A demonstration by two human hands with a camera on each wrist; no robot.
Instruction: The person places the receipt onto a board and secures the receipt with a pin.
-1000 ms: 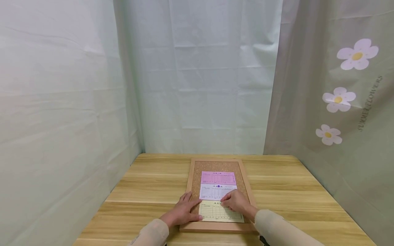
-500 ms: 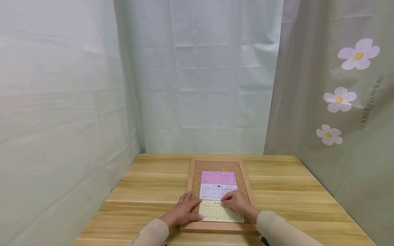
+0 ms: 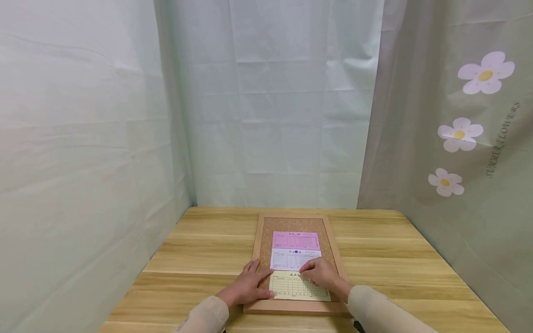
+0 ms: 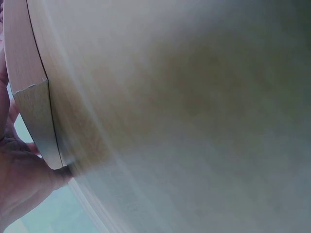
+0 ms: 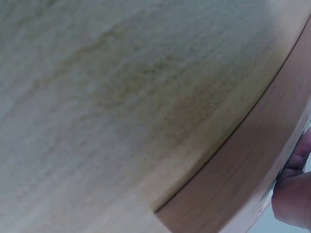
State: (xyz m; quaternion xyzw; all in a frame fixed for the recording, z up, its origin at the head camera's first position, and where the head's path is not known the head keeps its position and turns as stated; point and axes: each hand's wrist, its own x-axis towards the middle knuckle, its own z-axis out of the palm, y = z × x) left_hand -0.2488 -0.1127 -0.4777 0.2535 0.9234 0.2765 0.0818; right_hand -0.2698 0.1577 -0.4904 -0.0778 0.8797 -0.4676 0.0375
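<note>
In the head view a framed cork board (image 3: 293,224) lies on the wooden table. Three printed slips run down it: a pink slip (image 3: 287,240), a white slip (image 3: 283,260) with a purple push pin (image 3: 296,252) at its top edge, and a yellow slip (image 3: 283,286). My left hand (image 3: 250,284) spreads over the board's left frame, index finger and thumb touching the yellow slip's left corners. My right hand (image 3: 320,272) has its fingertips pinched together at that slip's top middle, around a small push pin they mostly hide.
The wooden table (image 3: 200,259) extends on both sides of the board. Pale curtains (image 3: 275,115) stand behind and to the left, and a curtain with printed flowers (image 3: 444,182) hangs at the right. Both wrist views show mostly tabletop and the board's frame.
Both hands keep nearly the same place. The right fingertips shift very slightly at the yellow slip's top edge; the board and slips stay put.
</note>
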